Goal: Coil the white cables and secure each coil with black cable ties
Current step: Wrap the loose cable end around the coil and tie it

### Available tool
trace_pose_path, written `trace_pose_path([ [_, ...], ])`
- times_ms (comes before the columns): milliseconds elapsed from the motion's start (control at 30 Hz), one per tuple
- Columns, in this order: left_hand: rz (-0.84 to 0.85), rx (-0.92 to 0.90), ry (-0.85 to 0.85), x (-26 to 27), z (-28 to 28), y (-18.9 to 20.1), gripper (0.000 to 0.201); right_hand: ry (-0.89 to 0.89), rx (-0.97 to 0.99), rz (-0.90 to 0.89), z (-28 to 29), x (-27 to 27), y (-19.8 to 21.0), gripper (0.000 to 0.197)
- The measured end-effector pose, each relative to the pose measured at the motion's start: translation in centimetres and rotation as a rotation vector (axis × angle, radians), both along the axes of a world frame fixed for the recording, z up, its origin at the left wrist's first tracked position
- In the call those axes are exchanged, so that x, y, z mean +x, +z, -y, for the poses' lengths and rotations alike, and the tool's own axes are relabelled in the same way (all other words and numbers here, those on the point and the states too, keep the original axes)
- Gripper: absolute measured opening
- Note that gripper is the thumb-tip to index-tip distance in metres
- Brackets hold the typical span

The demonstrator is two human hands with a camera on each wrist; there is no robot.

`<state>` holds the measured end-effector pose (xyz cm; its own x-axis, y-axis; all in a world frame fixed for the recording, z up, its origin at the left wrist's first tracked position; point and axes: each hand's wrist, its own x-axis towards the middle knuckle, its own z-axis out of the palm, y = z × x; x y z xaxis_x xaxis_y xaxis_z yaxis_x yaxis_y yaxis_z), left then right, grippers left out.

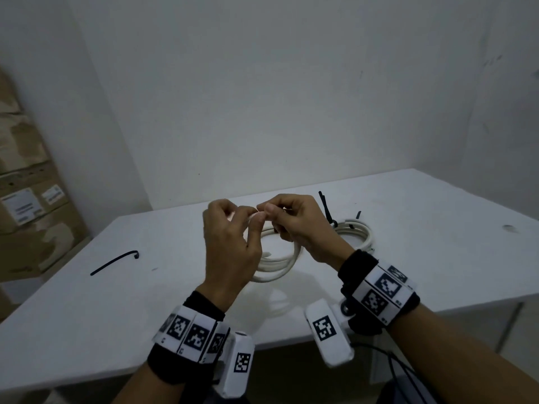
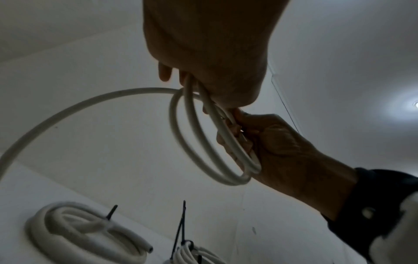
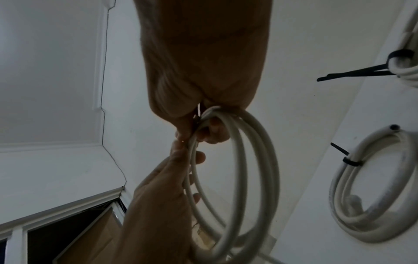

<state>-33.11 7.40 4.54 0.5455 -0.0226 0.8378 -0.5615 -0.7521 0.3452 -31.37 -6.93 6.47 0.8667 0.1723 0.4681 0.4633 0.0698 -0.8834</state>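
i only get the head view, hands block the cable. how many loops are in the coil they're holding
Observer: The left wrist view shows about three loops of the white cable, gripped by the left hand and the right hand.
Operator: any tie on it yet
Observer: None shows on it in the right wrist view; the loops look bare.
Operator: the coils behind the hands, tied?
Observer: Yes, the larger finished coil has a black cable tie cinched around it.

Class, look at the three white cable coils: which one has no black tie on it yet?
The coil held in both hands, above the table's near middle. The two coils lying to its right each already carry a black tie.
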Motion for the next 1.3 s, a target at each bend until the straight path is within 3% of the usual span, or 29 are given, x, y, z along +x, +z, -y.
trace_pose_path([
  [67, -0.094, -0.002, -0.073, 0.3, -0.4, 0.8, 0.032, 0.004, -0.006, 0.024, 0.1, 0.1, 0.4, 0.015],
  [300, -0.814, -0.718, -0.617, -0.1, -0.5, 3.6, 0.016, -0.015, -0.038, 0.064, 0.3, 0.5, 1.2, 0.011],
  [400, -1.018, -0.792, -0.775, 0.0, -1.1, 4.6, 0.016, -0.064, -0.146, 0.161, 0.1, 0.7, 1.8, 0.017],
  [533, -0.901, -0.652, -0.659, -0.1, -1.1, 4.9, 0.019, -0.093, -0.224, 0.213, 0.2, 1.1, 2.5, 0.019],
  [633, -0.853, -0.555, -0.581, -0.3, -1.3, 5.1, 0.018, -0.048, -0.269, 0.195, 0.3, 1.3, 3.0, 0.008],
  [700, -0.851, -0.578, -0.583, -0.2, -1.2, 5.0, 0.017, -0.027, -0.277, 0.178, 0.3, 1.3, 3.0, 0.004],
  [767, -0.795, -0.644, -0.550, 0.0, -0.8, 4.5, 0.019, -0.061, -0.320, 0.169, 0.2, 1.0, 2.8, 0.017],
  [867, -0.696, -0.823, -0.506, 0.9, -0.8, 3.8, 0.021, -0.375, -0.474, 0.145, 0.5, 0.0, 1.8, 0.046],
  [933, -0.637, -0.978, -0.506, 1.5, -1.6, 3.7, 0.023, -0.538, -0.363, 0.076, 0.8, -1.6, 0.8, 0.026],
  [967, -0.610, -1.052, -0.517, 1.9, -2.1, 3.7, 0.024, -0.501, -0.318, -0.016, 0.9, -2.4, 0.1, 0.015],
  [1067, -0.569, -1.211, -0.576, 2.4, -3.1, 3.7, 0.028, -0.108, -0.350, -0.379, -0.4, -5.2, -3.1, 0.024],
  [1133, -0.576, -1.272, -0.620, 2.5, -3.1, 3.7, 0.030, 0.000, -0.243, -0.508, -1.6, -6.0, -4.9, 0.031],
  [1300, -0.639, -1.350, -0.694, 1.7, -2.5, 3.1, 0.033, -0.136, 0.424, -0.632, -3.8, -3.6, -5.4, 0.017],
])
